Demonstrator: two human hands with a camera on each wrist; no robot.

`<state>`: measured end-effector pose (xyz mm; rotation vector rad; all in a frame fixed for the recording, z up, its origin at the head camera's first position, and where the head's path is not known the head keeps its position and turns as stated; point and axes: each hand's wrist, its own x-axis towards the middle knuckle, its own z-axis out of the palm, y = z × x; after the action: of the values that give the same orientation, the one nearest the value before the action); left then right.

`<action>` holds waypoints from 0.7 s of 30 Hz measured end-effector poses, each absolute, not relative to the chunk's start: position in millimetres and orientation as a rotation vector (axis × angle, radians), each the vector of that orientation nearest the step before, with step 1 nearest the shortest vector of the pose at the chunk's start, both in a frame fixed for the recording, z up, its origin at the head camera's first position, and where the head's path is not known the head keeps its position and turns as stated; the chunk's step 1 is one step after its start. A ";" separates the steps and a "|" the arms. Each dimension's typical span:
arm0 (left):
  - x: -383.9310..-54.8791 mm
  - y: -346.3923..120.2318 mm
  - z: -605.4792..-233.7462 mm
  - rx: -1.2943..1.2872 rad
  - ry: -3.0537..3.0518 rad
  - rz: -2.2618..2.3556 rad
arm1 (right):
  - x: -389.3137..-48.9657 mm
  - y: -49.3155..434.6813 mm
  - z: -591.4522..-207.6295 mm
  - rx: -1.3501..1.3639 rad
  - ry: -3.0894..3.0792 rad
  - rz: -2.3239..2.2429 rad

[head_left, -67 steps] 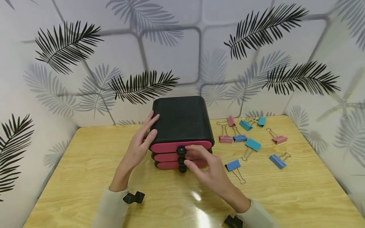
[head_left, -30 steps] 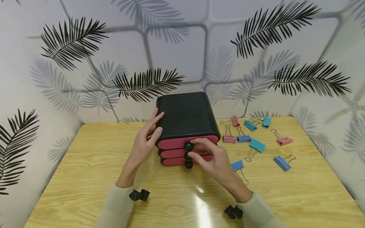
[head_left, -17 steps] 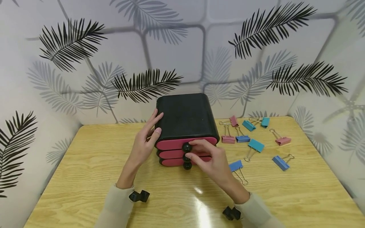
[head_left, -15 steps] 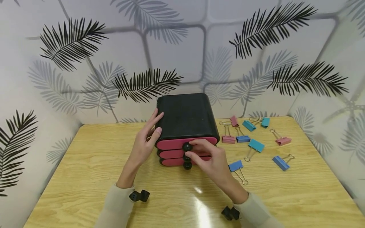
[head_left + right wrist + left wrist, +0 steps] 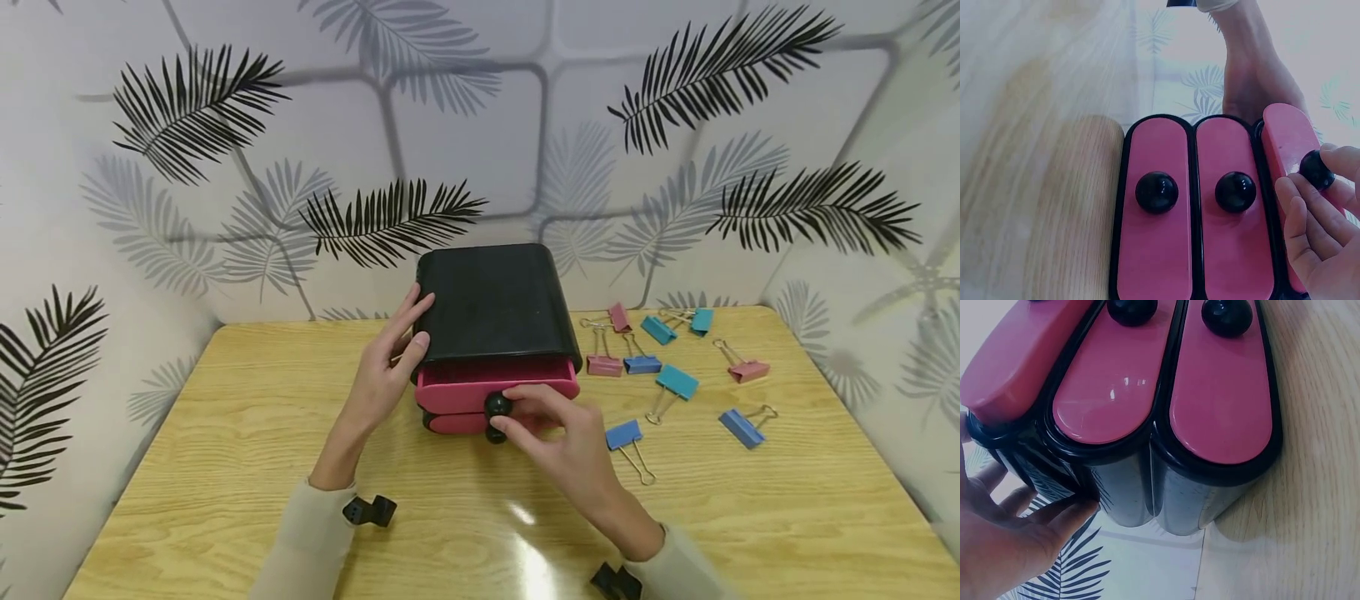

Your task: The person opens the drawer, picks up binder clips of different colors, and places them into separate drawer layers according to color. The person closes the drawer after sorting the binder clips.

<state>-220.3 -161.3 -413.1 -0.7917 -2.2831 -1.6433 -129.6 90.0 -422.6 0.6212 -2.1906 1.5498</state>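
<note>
A black box with pink drawers point(image 5: 491, 304) stands at the middle of the table. Its top drawer point(image 5: 457, 395) is pulled part way out, with a strip of the pink inside showing. Thumb and fingers of my right hand point(image 5: 573, 446) pinch the round black knob point(image 5: 1316, 169) of that drawer. My left hand point(image 5: 375, 375) rests against the box's left side near the top edge, its fingers fairly straight. In the left wrist view the two lower drawers point(image 5: 1113, 387) sit flush in their black frames.
Several binder clips lie on the table to the right of the box: pink point(image 5: 603, 365), blue point(image 5: 742, 428) and teal point(image 5: 677, 382). One blue clip point(image 5: 624, 434) lies close to my right hand. A leaf-patterned wall point(image 5: 465, 150) stands behind the wooden table point(image 5: 262, 433).
The top drawer has slid out toward me, drawn by my right hand on its knob. My left hand keeps its place on the box's side.
</note>
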 end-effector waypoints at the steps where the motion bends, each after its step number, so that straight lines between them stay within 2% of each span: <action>1: -220.4 -161.3 -413.2 -0.792 -2.284 -1.651 | -127.3 90.4 -422.6 0.624 -2.191 1.553; 21: -219.8 -161.2 -414.1 -0.791 -2.283 -1.676 | -85.5 99.8 -421.7 0.686 -2.213 1.509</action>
<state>-219.8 -161.2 -414.1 -0.7905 -2.2835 -1.6760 -85.5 99.8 -421.7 0.6858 -2.2135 1.5090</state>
